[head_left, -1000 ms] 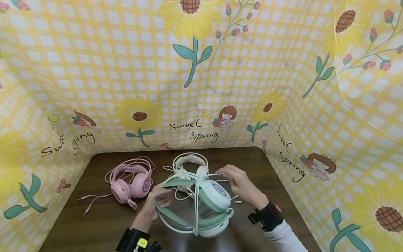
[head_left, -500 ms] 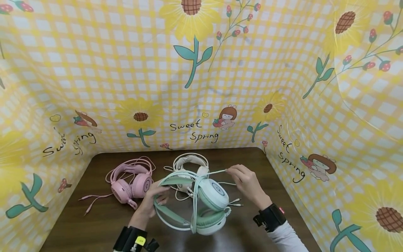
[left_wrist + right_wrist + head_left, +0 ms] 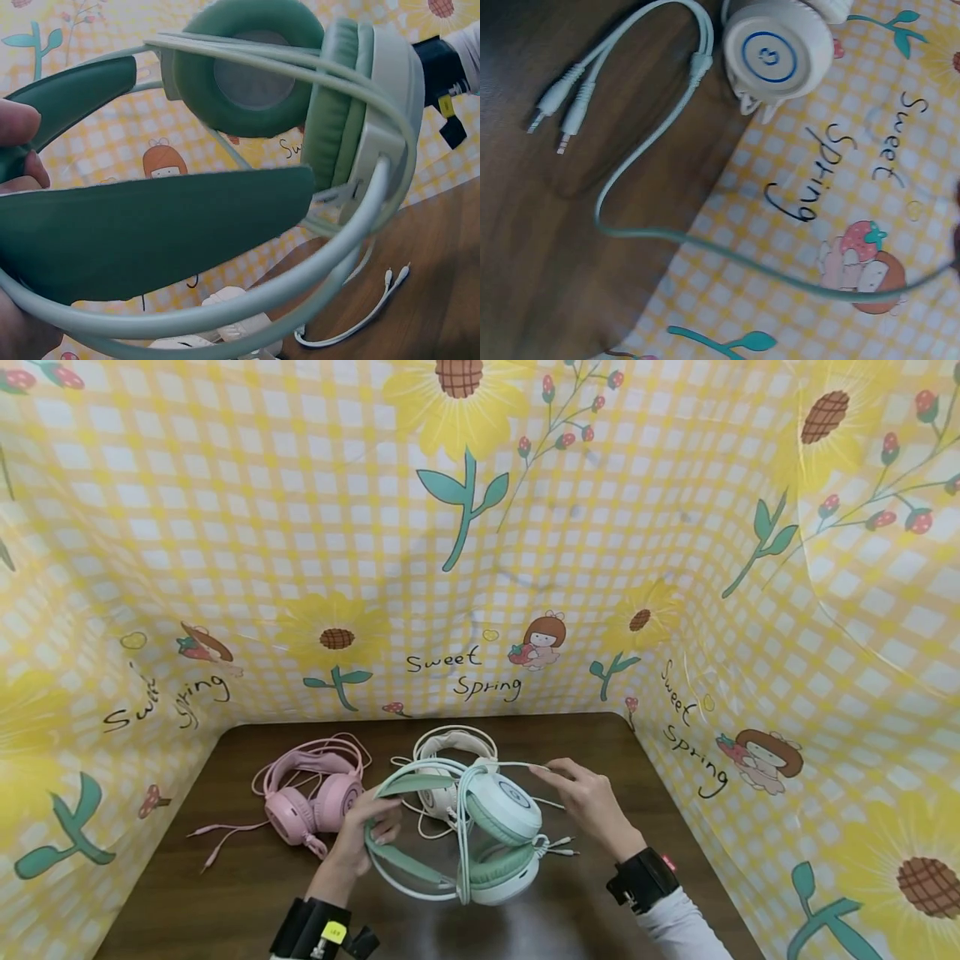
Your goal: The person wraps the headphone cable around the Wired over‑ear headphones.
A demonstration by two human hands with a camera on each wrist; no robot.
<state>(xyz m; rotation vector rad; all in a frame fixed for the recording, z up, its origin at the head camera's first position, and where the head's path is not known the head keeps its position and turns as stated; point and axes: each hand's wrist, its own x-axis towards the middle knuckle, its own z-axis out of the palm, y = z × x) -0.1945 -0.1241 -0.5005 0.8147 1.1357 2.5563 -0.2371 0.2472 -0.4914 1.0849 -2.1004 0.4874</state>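
Left hand (image 3: 367, 835) grip: fingers curled round the padded band of the green headset (image 3: 480, 835), thumb on top, holding it up off the desk (image 3: 225, 893). Left wrist view confirms the fingers wrapped on the band, earcups stacked at the far end.

Right hand (image 3: 592, 802) grip: fingertips pinching the headset's cable (image 3: 517, 766) just right of the upper earcup. Pinch looks tight, the rest of the hand relaxed.

Key relation: the headset sits between the hands, long axis running left to right from band to earcups. The cable leaves the pinch leftward, arcs over the upper earcup and drops in turns round the earcups. The right hand is nearer the free cable; the left only steadies the frame. The plug ends (image 3: 562, 846) lie on the desk just right of the lower earcup, under the right wrist.

Behind the green headset: white headset (image 3: 453, 752) touching or just behind it, can't tell which. Pink headset (image 3: 315, 789) to its left, apart, its own cable trailing left over the desk.

Versus 0.5 s ago: the right hand has dropped slightly and moved in toward the earcup, so the cable span from pinch to headset is shorter and lies closer over the cup. The headset has shifted slightly. Left hand grip unchanged. The other two headsets haven't moved.
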